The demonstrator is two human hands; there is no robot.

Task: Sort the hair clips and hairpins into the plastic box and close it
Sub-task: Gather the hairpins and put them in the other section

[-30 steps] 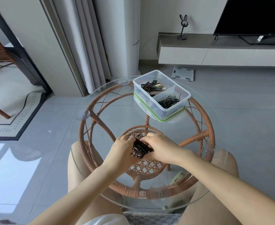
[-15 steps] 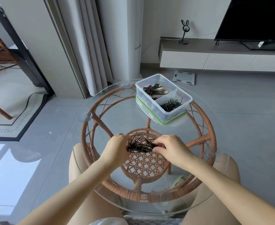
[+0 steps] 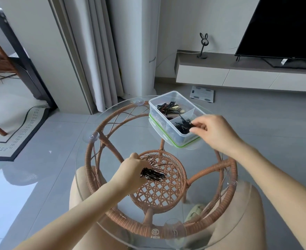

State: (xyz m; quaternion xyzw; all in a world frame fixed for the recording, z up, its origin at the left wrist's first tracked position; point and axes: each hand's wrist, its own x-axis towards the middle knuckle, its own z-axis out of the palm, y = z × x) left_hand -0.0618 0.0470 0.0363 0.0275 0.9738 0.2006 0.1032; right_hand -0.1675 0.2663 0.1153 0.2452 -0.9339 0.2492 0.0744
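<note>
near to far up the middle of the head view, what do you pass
left hand gripping hairpin bundle → plastic box → bathroom scale → rabbit-eared stand on the tv cabinet

Plastic box: clear, open, two compartments, sitting on its green-rimmed lid at the worktop's far right edge. Far compartment: hair clips, black plus a few beige, in a pile. Near compartment: black hairpins, tangled. Right hand pinches a few pins just above that compartment. Hairpin bundle, fanned out, gripped in left hand over worktop centre. A few loose pins lie just beyond it.
</note>
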